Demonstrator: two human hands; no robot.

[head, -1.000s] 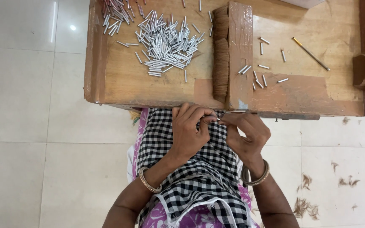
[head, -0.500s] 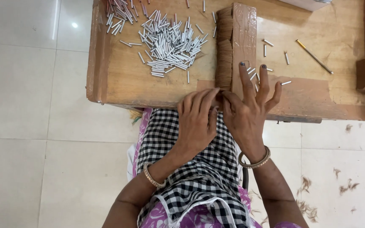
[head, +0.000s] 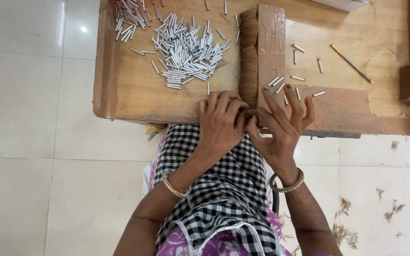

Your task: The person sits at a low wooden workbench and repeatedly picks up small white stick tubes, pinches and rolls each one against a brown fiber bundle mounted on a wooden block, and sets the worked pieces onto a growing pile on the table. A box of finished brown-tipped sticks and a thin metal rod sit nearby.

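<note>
Brown fibre bundle (head: 248, 57) stands against the taped block (head: 271, 47) on the desk (head: 134, 99). In the head view, left hand (head: 221, 121) curls shut, seemingly pinching fibres; right hand (head: 281, 125) fans open, thumb meeting it. Strands could slip, or fingers scatter nearby silver tubes (head: 183, 52).

tube pile (head: 181, 52) left of block (head: 262, 52), on table (head: 129, 95)

Item pinched between fingers (head: 243, 116) hidden; tube pile (head: 134, 12) cut off by top edge.
</note>
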